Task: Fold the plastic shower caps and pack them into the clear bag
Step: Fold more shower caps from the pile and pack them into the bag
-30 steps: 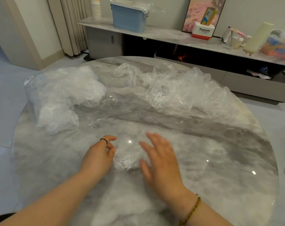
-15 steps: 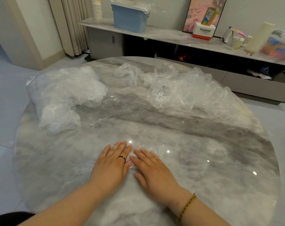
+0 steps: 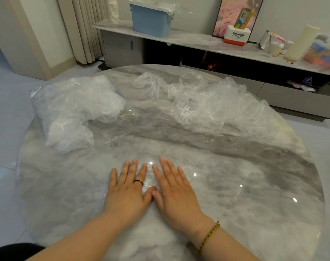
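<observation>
Shower cap (image 3: 148, 180) lies crinkled, flattened beneath left hand (image 3: 127, 194) and right hand (image 3: 176, 194), fingers (image 3: 133, 171) straight.

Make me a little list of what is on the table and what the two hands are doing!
table: round, grey marble top
left hand: flat, fingers straight, pressing on a shower cap
right hand: flat, thumb beside the left thumb, pressing the same cap
shower cap: clear plastic, squashed flat under both hands
clear bag: far left side, stuffed with plastic
loose caps: crumpled pile on the far right side, not yet folded
</observation>
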Available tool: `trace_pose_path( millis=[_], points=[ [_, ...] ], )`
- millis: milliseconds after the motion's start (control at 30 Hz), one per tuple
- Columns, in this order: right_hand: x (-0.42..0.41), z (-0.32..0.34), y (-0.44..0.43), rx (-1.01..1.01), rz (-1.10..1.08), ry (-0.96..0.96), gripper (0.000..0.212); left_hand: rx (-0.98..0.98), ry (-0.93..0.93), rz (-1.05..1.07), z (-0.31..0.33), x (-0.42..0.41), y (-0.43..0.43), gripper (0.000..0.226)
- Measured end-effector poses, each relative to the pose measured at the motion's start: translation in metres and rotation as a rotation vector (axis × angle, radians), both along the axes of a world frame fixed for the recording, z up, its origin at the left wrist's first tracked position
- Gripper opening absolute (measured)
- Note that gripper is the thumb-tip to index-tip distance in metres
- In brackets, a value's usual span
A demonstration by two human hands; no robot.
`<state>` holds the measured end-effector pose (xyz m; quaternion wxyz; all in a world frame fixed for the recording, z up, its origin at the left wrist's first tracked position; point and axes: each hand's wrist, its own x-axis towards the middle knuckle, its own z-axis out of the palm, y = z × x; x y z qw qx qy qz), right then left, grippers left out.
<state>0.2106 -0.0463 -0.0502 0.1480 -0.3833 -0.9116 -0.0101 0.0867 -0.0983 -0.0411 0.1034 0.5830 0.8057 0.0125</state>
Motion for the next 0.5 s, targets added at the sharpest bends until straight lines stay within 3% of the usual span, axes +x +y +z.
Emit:
trace_pose_path(
  millis=[133,233,333,400,500],
  points=[
    [0.006,0.001,0.004,-0.194,-0.033,-0.21,0.07,-0.023,0.016,0.009,0.0,0.0,0.0,0.105],
    [0.01,0.0,0.007,-0.255,-0.027,-0.283,0.074,-0.041,0.003,0.013,0.002,0.0,0.001,0.106],
    [0.011,0.008,0.008,-0.259,-0.024,-0.271,0.081,-0.059,-0.017,0.011,0.004,0.001,0.001,0.107],
    [0.01,0.008,0.011,-0.284,0.085,-0.175,0.101,-0.069,-0.011,0.007,0.005,0.001,0.001,0.108],
    [0.015,0.015,0.011,-0.498,0.044,-0.075,0.109,-0.085,-0.015,0.02,0.01,0.002,0.0,0.104]
  ],
)
